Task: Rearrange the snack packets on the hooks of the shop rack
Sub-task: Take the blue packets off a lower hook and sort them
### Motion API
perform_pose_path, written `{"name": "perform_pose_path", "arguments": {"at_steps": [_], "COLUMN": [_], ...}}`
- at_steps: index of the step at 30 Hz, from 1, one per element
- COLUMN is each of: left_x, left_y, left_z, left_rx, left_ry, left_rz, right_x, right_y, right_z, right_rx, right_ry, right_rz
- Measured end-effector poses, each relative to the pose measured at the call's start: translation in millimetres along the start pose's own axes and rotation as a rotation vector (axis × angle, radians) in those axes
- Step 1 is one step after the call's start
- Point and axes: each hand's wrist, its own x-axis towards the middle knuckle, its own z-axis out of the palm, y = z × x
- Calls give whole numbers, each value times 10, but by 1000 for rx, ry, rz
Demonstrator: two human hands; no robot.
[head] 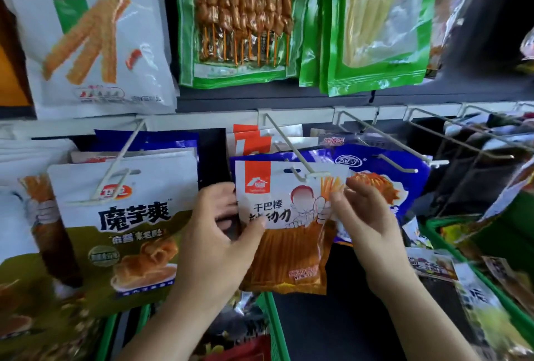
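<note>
Head view shows the white-and-orange packet (289, 216) held upright between both hands, its long axis running top to bottom. The left hand (213, 233) grips its left edge with the thumb across the front. The right hand (367, 216) pinches its right edge. The packet's hang slot sits right at the near tip of the hook (284, 141), which reaches from the far rail toward the viewer. Whether the prong is through the slot is unclear. Sliding it far along the wire looks like the next move, toward the blue packets (375, 164) behind.
</note>
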Motion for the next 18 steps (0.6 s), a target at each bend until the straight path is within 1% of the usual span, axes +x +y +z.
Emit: {"name": "perform_pose_path", "arguments": {"at_steps": [1,2,3,5,8,10,12,14,15,17,18], "left_x": [9,5,-4,-47,-133,-161,-161,-127,-94,2,43], "left_y": [2,12,26,53,104,128,150,150,130,83,69], "left_z": [-17,-39,-62,-105,-144,-159,-182,-224,-248,-292,-303], "left_rx": [-49,-76,-74,-51,-65,-94,-117,-98,-69,27,82], "left_ry": [-35,-54,-61,-91,-179,-197,-192,-160,-122,15,105], "left_rz": [-35,-48,-43,-5,23,22,32,50,59,75,92], "right_x": [-49,-89,-119,-140,-159,-182,-204,-188,-152,-34,39], "right_y": [1,2,-18,-24,-31,11,32,36,31,38,38], "right_z": [52,93,118,98,95,103,118,83,35,-111,-203], "right_rx": [15,17,13,17,-9,-77,-92,-101,-125,-140,-130], "right_ry": [-83,-124,-128,-86,-16,-4,27,136,230,422,488], "right_rz": [6,-4,-28,-48,-51,-67,-50,-58,-56,-66,-68]}}
